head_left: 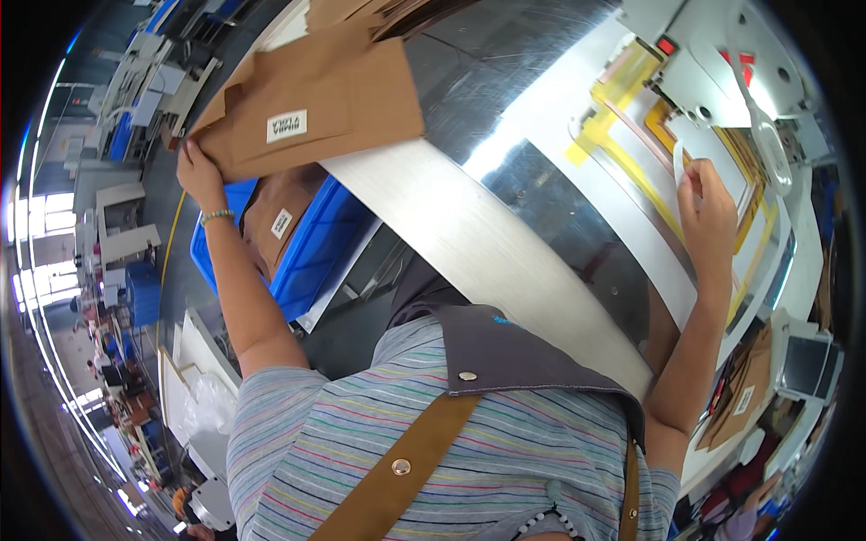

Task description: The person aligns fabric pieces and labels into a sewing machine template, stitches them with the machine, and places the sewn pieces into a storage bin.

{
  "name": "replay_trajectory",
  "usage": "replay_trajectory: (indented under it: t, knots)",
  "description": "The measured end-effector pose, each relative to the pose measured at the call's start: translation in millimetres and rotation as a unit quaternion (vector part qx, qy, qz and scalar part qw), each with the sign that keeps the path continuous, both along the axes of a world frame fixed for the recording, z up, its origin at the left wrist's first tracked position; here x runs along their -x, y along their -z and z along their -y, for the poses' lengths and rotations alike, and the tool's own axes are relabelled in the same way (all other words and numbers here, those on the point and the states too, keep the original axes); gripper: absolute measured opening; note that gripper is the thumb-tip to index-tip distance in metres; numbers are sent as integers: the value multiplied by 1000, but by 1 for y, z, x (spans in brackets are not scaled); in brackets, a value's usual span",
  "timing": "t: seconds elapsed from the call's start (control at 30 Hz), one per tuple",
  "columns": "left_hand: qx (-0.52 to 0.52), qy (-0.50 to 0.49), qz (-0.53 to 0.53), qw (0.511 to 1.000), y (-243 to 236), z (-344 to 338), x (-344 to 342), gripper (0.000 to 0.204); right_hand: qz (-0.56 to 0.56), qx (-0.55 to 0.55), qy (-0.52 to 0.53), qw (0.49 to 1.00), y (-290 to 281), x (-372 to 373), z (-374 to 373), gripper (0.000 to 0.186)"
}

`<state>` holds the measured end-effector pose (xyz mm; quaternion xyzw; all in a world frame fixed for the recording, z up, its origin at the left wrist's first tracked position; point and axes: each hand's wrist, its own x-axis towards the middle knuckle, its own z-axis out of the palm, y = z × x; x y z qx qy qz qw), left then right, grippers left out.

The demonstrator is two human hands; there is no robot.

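My left hand (pixel 200 178) is closed on the near left edge of a flat brown panel (pixel 352 99). The panel looks like leather or fabric and bears a white label. It is held over a blue bin (pixel 317 236), where another brown labelled piece (pixel 273 212) lies. On the far right, my right hand (pixel 708 203) is raised beside a sewing machine or press, its fingers pinched at a narrow white strip (pixel 678 164). Under that hand are a yellow-edged frame (pixel 629 171) and white sheets.
A shiny metal strip (pixel 505 243) runs along the front of the dark tabletop (pixel 541 194). More brown pieces (pixel 397 13) are stacked at the far edge. A white machine head (pixel 722 72) stands far right, with brown labelled pieces (pixel 741 397) and a dark screen (pixel 806 365) nearer me.
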<state>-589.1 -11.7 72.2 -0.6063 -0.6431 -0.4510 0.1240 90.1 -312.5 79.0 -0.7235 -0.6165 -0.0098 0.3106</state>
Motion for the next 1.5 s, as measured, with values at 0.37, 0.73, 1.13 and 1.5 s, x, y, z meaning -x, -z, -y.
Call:
replay_trajectory:
  t: [0.37, 0.73, 1.13, 1.5]
  knots:
    - [320, -209, 67, 922, 204, 135, 179, 52, -116, 92, -21, 989, 5, -7, 3, 8]
    - [356, -134, -60, 923, 189, 149, 162, 52, -150, 93, -27, 984, 6, -12, 4, 13]
    - [313, -350, -149, 870, 151, 60, 196, 76, -252, 171, -20, 952, -53, -78, 20, 19]
    - [193, 619, -58, 759, 10, 14, -359, 36, -197, 113, -33, 973, 8, -105, -37, 24]
